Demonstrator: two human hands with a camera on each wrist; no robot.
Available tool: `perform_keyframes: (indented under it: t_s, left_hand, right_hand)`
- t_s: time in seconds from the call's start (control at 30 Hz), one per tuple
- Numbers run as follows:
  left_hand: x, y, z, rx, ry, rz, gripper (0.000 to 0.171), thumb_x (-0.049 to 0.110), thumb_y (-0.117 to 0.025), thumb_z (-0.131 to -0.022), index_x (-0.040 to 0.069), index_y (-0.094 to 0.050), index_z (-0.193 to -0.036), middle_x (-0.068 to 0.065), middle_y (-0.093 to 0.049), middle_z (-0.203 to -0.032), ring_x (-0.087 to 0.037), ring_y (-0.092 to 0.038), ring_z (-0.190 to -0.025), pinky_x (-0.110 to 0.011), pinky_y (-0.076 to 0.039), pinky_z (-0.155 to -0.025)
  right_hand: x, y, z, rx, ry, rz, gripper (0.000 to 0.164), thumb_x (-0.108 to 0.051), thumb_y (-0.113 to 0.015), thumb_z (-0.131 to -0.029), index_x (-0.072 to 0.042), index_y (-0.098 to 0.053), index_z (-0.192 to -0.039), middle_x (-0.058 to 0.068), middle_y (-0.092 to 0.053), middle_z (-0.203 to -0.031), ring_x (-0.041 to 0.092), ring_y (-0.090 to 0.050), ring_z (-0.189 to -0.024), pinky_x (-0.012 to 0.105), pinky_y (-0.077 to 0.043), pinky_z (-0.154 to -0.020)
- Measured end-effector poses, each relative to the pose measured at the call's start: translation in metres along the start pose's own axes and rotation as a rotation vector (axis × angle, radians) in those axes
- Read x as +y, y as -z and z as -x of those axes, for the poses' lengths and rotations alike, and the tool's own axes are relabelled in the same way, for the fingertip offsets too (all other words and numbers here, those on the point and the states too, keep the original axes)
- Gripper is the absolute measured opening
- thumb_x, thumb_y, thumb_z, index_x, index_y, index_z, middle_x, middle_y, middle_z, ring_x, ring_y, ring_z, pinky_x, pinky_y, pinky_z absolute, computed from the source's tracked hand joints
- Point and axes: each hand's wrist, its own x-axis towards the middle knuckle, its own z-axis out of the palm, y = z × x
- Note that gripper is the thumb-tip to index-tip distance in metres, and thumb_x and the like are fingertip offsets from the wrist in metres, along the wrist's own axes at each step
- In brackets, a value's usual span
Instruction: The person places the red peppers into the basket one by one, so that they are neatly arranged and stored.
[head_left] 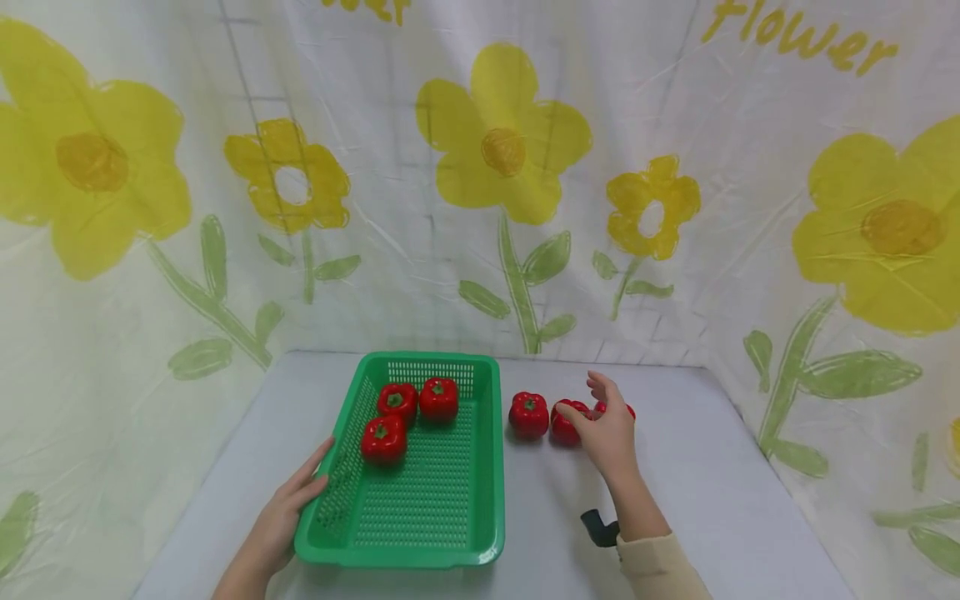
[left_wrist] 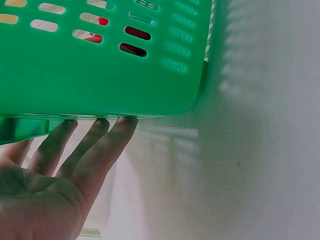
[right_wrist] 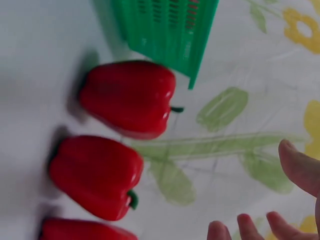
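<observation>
A green plastic basket (head_left: 420,508) with perforated walls stands on the table, and three red bell peppers (head_left: 385,442) sit together in its far left part. My left hand (head_left: 273,521) is at the basket's left side; in the left wrist view its extended fingers (left_wrist: 102,155) touch the green side. Three more red bell peppers (head_left: 528,415) stand in a row right of the basket. Over the right part of that row my right hand (head_left: 611,437) hovers, fingers spread and holding nothing, partly hiding two peppers. Its thumb (right_wrist: 300,167) stays apart from the peppers in the right wrist view.
A dark strap-like piece (head_left: 599,528) shows beside the right wrist. Behind the pale table (head_left: 720,500) hangs a white curtain (head_left: 397,275) painted with yellow flowers, and it also closes off both sides.
</observation>
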Motion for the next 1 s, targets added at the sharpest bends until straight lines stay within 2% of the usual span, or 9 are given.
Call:
perform_keyframes:
  t_s: [0.1,0.2,0.37,0.73,0.9,1.0]
  left_hand:
    - [0.000,0.000,0.000,0.001,-0.003,-0.007,0.061,0.044,-0.041,-0.107,0.033,-0.017,-0.163,-0.006,-0.001,-0.171,-0.039,-0.003,-0.156,-0.034,-0.039,-0.113]
    - [0.000,0.000,0.000,-0.006,-0.009,0.011,0.061,0.043,-0.041,-0.108,0.032,-0.017,-0.163,-0.006,-0.001,-0.171,-0.039,-0.003,-0.156,-0.024,-0.043,-0.106]
    - [-0.001,0.000,0.000,-0.017,-0.016,0.046,0.061,0.041,-0.042,-0.108,0.032,-0.017,-0.163,-0.007,0.000,-0.171,-0.038,-0.003,-0.155,-0.015,-0.046,-0.097]
    - [0.000,-0.001,0.001,-0.015,-0.010,0.038,0.061,0.042,-0.041,-0.108,0.032,-0.017,-0.163,-0.006,0.001,-0.171,-0.038,-0.002,-0.156,-0.018,-0.046,-0.100]
    - [-0.001,-0.001,0.000,-0.015,-0.014,0.039,0.061,0.042,-0.042,-0.108,0.032,-0.017,-0.163,-0.006,0.000,-0.171,-0.037,-0.003,-0.156,-0.015,-0.045,-0.097]
    - [-0.001,0.000,0.000,-0.012,-0.012,0.026,0.061,0.043,-0.042,-0.108,0.032,-0.017,-0.163,-0.005,0.000,-0.171,-0.037,-0.002,-0.156,-0.018,-0.043,-0.102]
  right_hand:
    - [0.007,0.006,-0.001,0.045,0.014,0.018,0.073,-0.025,-0.082,-0.087,-0.015,-0.045,-0.149,0.011,-0.052,-0.148,0.033,-0.047,-0.136,0.054,-0.051,-0.104]
    - [0.014,0.011,-0.002,0.073,0.017,0.025,0.073,-0.025,-0.082,-0.086,-0.014,-0.045,-0.148,0.012,-0.053,-0.147,0.033,-0.047,-0.136,0.055,-0.050,-0.104]
    - [0.024,0.017,-0.005,0.078,-0.009,0.045,0.073,-0.024,-0.081,-0.087,-0.014,-0.044,-0.149,0.012,-0.050,-0.149,0.034,-0.042,-0.141,0.058,-0.046,-0.108]
    - [0.053,0.030,-0.017,0.071,-0.076,0.094,0.077,-0.030,-0.081,-0.087,-0.015,-0.041,-0.152,0.019,-0.033,-0.159,0.040,-0.026,-0.149,0.067,-0.033,-0.114]
    - [0.064,0.033,-0.021,0.009,-0.127,0.108,0.088,-0.028,-0.081,-0.087,-0.014,-0.031,-0.157,0.023,-0.026,-0.162,0.044,-0.022,-0.150,0.067,-0.035,-0.112]
    - [0.071,0.034,-0.023,-0.034,-0.181,0.102,0.094,-0.027,-0.081,-0.086,-0.014,-0.025,-0.160,0.024,-0.022,-0.163,0.046,-0.020,-0.150,0.066,-0.039,-0.110]
